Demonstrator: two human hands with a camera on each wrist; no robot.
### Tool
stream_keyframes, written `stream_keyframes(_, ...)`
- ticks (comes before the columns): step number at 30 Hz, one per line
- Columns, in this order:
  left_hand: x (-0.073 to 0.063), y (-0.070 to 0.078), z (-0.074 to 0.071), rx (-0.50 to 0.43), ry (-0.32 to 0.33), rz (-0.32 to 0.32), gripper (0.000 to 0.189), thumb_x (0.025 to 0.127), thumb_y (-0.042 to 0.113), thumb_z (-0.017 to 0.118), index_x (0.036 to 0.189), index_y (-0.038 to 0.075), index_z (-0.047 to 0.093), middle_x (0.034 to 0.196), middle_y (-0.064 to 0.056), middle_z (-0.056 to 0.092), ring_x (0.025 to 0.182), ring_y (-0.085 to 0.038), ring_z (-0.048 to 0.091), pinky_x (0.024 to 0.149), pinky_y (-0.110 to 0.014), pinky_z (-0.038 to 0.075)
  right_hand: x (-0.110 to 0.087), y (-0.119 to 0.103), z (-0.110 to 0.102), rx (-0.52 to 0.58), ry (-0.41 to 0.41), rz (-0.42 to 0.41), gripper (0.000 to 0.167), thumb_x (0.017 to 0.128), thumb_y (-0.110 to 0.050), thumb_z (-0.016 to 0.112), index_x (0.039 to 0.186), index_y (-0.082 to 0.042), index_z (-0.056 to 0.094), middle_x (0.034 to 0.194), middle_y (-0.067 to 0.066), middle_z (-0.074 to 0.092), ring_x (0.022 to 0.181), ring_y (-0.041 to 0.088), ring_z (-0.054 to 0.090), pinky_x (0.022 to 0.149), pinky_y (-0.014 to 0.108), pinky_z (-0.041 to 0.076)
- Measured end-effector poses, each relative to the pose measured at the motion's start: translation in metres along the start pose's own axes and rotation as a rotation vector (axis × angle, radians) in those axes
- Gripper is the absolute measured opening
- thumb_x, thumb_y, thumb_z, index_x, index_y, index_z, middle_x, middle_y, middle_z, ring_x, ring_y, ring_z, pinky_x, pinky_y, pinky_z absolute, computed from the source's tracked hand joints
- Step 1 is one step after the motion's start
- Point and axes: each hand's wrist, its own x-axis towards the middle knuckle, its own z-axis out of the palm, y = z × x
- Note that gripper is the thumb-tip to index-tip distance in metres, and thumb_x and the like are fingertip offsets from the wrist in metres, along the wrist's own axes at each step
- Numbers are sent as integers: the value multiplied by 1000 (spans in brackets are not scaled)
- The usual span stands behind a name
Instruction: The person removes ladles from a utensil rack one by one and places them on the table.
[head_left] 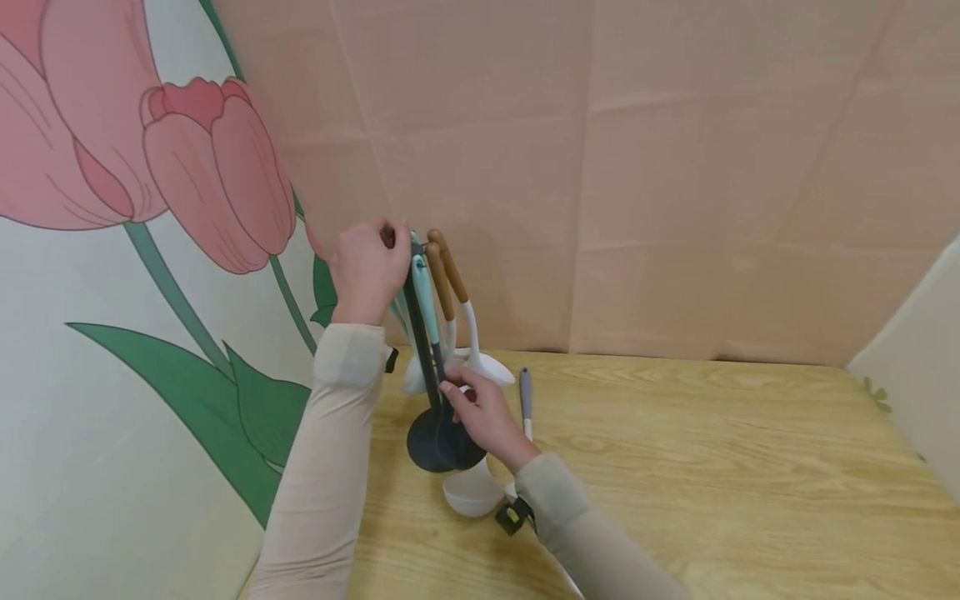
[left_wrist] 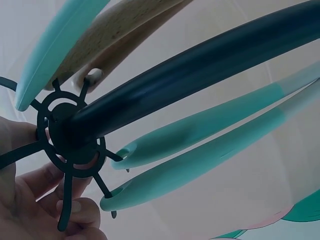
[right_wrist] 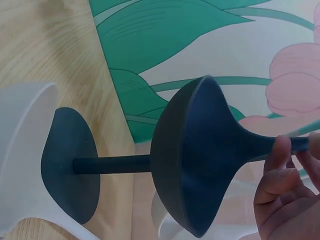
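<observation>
A dark utensil stand (head_left: 422,333) with a round base (right_wrist: 70,175) and a wheel of hooks (left_wrist: 44,120) rises at the table's left. My left hand (head_left: 371,271) grips the hook wheel at the top, fingers curled behind it in the left wrist view. Lower down, my right hand (head_left: 491,417) pinches the neck of a dark ladle (right_wrist: 210,155) with a mint handle (head_left: 424,300), whose top is at the hooks. Two more mint handles (left_wrist: 195,172) hang on hooks, and wooden handles (head_left: 441,279) with white necks hang beside them.
A white ladle (head_left: 471,493) lies on the wooden table (head_left: 675,467) in front of the stand. Beside it is a utensil with a grey handle (head_left: 526,393). A tulip-printed wall (head_left: 150,400) stands close on the left, a pinkish-brown backdrop (head_left: 675,167) behind.
</observation>
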Motion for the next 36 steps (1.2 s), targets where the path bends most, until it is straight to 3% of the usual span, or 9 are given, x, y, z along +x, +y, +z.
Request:
stream_keyframes(5,-1,0,0,-9,-3,-2,43,103,44,45,91,10,68,86,-8,67,75,-26,60,67,-40,46,-2,-5,-1,34,-4,4,29,103,-20,57,124,-2,64,103,11,69,64,28,59,60,24,49)
stream_keyframes(11,-1,1,0,-5,-4,2,42,103,43,45,90,10,68,86,-8,67,75,-26,59,67,-39,45,-3,-10,-2,82,-3,-21,23,102,-13,56,120,1,64,102,18,68,63,36,56,58,24,47)
stream_keyframes(19,-1,2,-2,-6,-10,0,42,103,44,45,92,10,69,87,-7,68,77,-26,60,69,-40,46,-5,-13,-3,87,-34,5,21,104,-15,54,118,-5,65,102,14,67,62,20,55,59,26,49)
stream_keyframes(25,-1,1,-2,-7,-23,-2,44,103,44,44,95,9,69,90,-8,69,78,-25,60,71,-40,47,-9,-19,-3,88,-28,15,22,104,-11,51,120,-2,64,102,15,68,64,24,56,58,28,50)
stream_keyframes(30,-1,0,-1,-9,-16,1,44,103,45,44,96,10,70,90,-7,69,79,-25,60,70,-39,47,-9,-15,-2,93,-31,11,22,105,-12,51,120,-1,63,104,20,68,64,20,55,58,26,49)
stream_keyframes(36,-1,-1,-2,-14,-8,6,44,102,44,45,95,10,70,89,-7,69,78,-25,61,69,-40,48,-8,-18,-3,67,-30,-27,21,103,-15,55,118,-4,66,101,12,71,85,27,67,73,27,53)
